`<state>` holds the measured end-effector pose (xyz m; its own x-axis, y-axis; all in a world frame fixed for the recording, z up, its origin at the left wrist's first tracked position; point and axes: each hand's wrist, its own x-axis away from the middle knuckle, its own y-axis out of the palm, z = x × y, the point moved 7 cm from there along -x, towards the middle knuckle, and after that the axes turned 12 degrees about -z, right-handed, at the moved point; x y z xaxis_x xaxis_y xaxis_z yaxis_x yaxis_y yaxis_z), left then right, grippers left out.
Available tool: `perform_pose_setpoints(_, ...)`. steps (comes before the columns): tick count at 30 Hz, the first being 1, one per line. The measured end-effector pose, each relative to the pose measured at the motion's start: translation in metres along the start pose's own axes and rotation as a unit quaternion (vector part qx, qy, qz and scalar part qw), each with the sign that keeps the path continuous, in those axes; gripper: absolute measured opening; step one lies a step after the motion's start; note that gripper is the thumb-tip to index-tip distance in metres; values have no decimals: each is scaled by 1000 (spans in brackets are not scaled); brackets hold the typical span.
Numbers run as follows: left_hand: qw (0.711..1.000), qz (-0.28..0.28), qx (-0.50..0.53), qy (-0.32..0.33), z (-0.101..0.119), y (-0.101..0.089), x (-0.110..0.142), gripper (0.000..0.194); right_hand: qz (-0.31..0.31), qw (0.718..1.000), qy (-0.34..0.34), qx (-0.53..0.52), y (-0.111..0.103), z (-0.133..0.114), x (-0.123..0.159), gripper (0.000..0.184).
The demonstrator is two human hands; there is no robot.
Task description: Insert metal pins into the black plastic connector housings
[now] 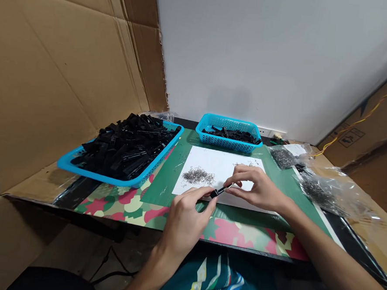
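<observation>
My left hand [191, 210] pinches one end of a small, narrow black plastic part [217, 192] between thumb and fingers. At the part's other end, the fingertips of my right hand [251, 185] are closed on something thin and shiny, too small to make out. Both hands are just above the front of a white sheet [223, 160]. On that sheet, left of the hands, lies a pile of tiny metal pieces [198, 176]. A smaller scatter of metal pieces [249, 164] shows behind my right hand, partly hidden by it.
A large blue tray [138, 182] heaped with black plastic parts stands at left. A smaller blue basket [229, 143] at the back holds more. Plastic bags of metal pieces [282, 158] lie at right. Cardboard walls [54, 66] flank the table; yellow wires [355, 124] hang at right.
</observation>
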<state>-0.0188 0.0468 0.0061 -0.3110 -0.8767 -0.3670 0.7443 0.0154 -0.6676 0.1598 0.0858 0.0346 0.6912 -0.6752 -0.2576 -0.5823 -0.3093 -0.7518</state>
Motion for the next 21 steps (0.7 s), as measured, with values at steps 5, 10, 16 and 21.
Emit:
perform_pose_setpoints(5,1000,-4,-24,20,-2,6,3,19,-23,998,44,-40,8,-3,-4,15)
perform_pose_setpoints(10,998,4,-32,48,2,7,6,20,-25,994,94,-42,15,7,-5,18)
perform_pose_setpoints(16,993,-40,37,109,19,4,8,25,53,987,154,-15,4,33,-8,20)
perform_pose_setpoints(21,976,-119,86,163,30,5,12,27,11,988,154,-30,22,40,-20,11)
